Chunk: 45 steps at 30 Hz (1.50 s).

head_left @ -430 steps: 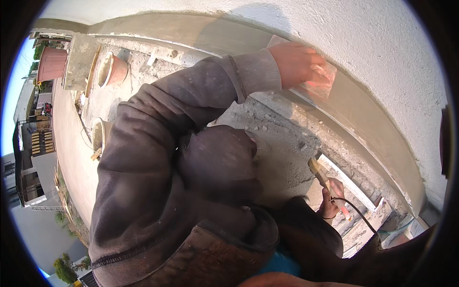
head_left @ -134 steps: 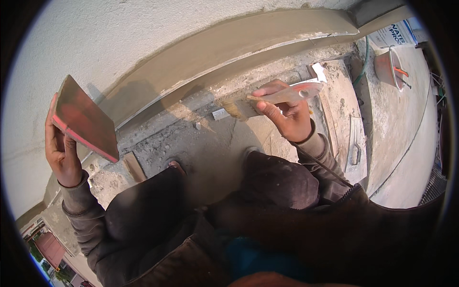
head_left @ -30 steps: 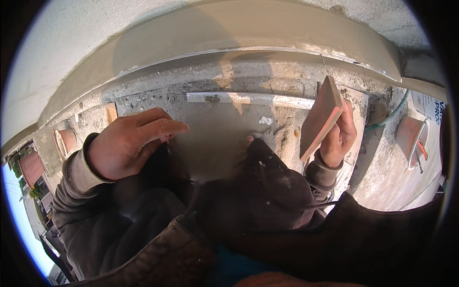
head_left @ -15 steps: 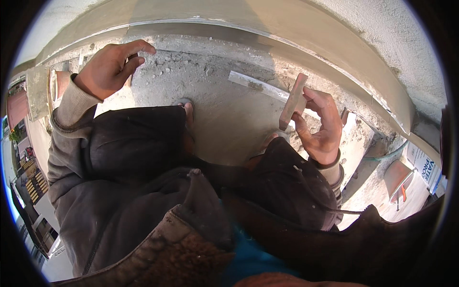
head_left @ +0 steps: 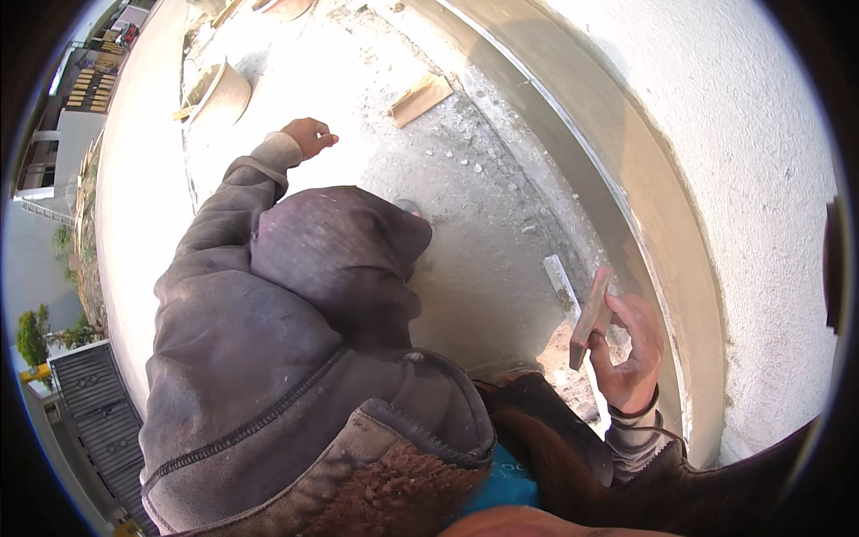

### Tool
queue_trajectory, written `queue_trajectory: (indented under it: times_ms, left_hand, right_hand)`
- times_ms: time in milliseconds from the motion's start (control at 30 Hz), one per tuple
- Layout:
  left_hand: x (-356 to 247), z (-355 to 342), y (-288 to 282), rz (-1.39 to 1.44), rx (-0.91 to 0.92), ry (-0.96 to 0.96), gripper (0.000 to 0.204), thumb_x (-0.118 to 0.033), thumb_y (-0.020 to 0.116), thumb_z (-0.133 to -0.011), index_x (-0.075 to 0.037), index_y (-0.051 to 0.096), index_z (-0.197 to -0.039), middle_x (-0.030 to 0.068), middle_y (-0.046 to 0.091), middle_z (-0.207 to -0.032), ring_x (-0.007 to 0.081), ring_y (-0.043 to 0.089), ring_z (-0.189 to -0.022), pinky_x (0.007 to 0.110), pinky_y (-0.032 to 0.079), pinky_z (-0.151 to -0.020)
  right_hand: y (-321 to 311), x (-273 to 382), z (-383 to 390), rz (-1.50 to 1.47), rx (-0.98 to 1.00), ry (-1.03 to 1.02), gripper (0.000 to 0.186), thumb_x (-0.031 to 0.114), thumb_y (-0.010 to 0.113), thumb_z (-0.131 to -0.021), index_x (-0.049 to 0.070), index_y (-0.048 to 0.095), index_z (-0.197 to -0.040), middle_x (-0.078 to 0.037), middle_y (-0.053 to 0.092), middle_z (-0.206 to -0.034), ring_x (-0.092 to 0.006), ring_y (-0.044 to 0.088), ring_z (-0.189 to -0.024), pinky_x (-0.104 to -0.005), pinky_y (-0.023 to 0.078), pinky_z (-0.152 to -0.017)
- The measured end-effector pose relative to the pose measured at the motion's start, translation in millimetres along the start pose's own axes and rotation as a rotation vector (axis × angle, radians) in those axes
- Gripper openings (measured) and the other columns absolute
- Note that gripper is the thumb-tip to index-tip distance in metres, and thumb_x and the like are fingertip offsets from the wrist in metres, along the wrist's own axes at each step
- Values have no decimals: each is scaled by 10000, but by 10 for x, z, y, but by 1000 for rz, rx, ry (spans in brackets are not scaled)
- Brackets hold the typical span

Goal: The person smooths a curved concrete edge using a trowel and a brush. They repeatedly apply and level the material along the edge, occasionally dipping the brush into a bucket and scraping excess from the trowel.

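Observation:
My right hand (head_left: pixel 632 356) is shut on a flat reddish plastering float (head_left: pixel 591 317), held on edge close to the smooth grey plaster band (head_left: pixel 646 208) along the foot of the wall. A white strip (head_left: pixel 561 285) lies on the rough floor just left of the float. My left hand (head_left: pixel 310 136) is stretched far out over the sunlit concrete, fingers curled with nothing visible in them. My grey sleeve and dark trouser knees fill the middle of the view.
A short wooden board (head_left: pixel 420 97) lies on the gritty floor near the wall. A round tub (head_left: pixel 223 91) stands at the upper left. The white rough-rendered wall (head_left: pixel 752 170) rises on the right. Rooftops and trees lie far below on the left.
The view has swung round. My left arm has reached out away from the wall and its fingers have curled. My right hand still holds the float, now lower right.

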<state>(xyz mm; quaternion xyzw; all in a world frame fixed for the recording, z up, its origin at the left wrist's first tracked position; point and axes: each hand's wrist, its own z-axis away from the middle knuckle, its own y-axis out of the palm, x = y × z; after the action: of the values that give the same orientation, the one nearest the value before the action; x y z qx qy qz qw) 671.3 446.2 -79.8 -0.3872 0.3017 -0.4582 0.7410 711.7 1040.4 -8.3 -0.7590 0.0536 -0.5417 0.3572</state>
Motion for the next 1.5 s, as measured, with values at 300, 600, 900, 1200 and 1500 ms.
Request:
queue_trajectory:
  times_ms: [300,600,900,1200,1500]
  left_hand:
    - [2373,-1254,-30,319,-775,-729,736,-343,789,-853,-39,440,-1425,264,590,-1369,395,597,-1261,454,471,-1065]
    - [4699,-2175,-391,1464,-862,-472,547,-427,510,-1056,-168,335,-1505,198,668,-1147,314,719,-917,352,445,-528]
    - [5656,-2878,-222,1691,-818,-382,451,-214,468,-834,53,411,-1193,195,678,-977,373,610,-775,501,554,-769]
    - [6176,-2478,-713,1646,-918,-596,507,-475,387,-1020,4,478,-881,183,628,-870,351,611,-741,467,577,-724]
    - [5738,-2353,-567,1269,-1015,-545,548,-511,400,-1049,-53,463,-754,144,568,-733,361,599,-785,543,518,-869]
  right_hand:
    - [241,409,-712,152,142,72,457,-70,686,-730,-22,651,-1183,-207,647,-1074,-344,657,-959,-414,531,-834]
    - [680,100,-982,169,281,209,513,-54,701,-726,22,638,-1229,-200,648,-1059,-340,657,-940,-404,543,-810]
    - [669,476,-1072,269,366,493,525,-81,712,-690,-2,644,-1204,-209,643,-1064,-369,665,-960,-408,539,-842]
    - [687,-31,-859,222,355,322,480,-30,702,-703,4,620,-1175,-221,650,-1014,-410,662,-909,-447,546,-777]
    - [688,-193,-938,253,347,314,478,1,733,-696,10,633,-1163,-217,655,-1022,-409,658,-894,-445,550,-772]
